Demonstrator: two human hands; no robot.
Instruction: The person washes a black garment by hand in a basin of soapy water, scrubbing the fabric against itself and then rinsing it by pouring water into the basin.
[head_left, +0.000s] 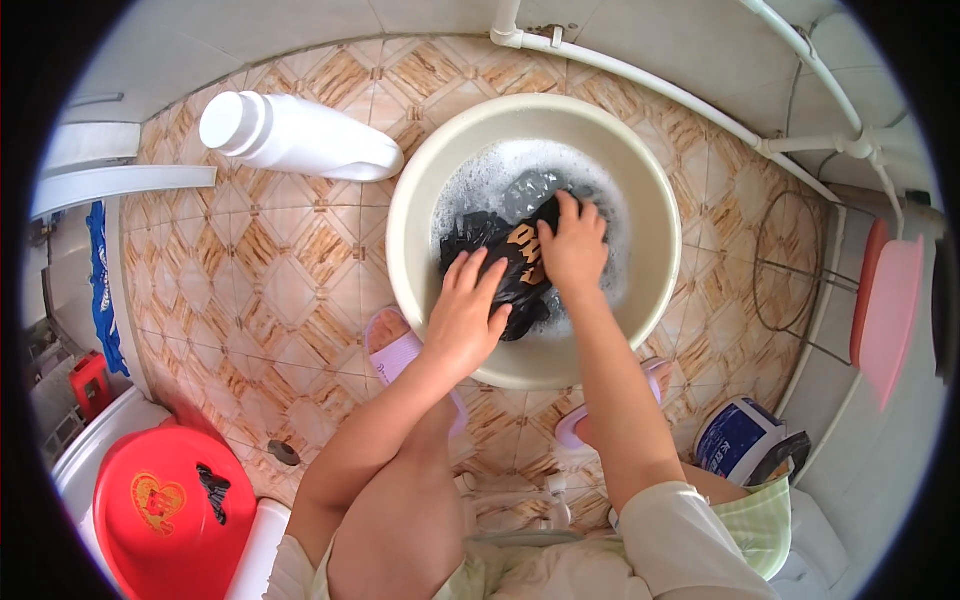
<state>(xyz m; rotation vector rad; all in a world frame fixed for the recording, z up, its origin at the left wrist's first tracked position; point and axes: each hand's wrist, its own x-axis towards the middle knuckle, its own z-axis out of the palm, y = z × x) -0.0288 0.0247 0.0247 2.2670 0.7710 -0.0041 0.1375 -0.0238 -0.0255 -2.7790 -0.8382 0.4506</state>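
Observation:
A cream plastic basin (409, 180) stands on the floor in front of me, with foamy water (480, 172) inside. In it lies a bunched black wet cloth (480, 232) that bears gold lettering; part of it is under the water. My left hand (469, 311) rests on the cloth's near left side, its fingers spread. On the right side, my right hand (574, 244) touches the cloth beside the lettering, fingers bent and thumb apart. Whether the right fingers pinch any cloth is hidden. Grey bubbled water shows beyond the cloth.
A white plastic bottle (315, 139) lies left of the basin. Purple slippers (397, 356) are close to its near rim. A red basin (172, 517) is at lower left, a blue-and-white bucket (739, 439) at lower right. White pipes (637, 79) run along the wall; a wire rack (787, 262) stands right.

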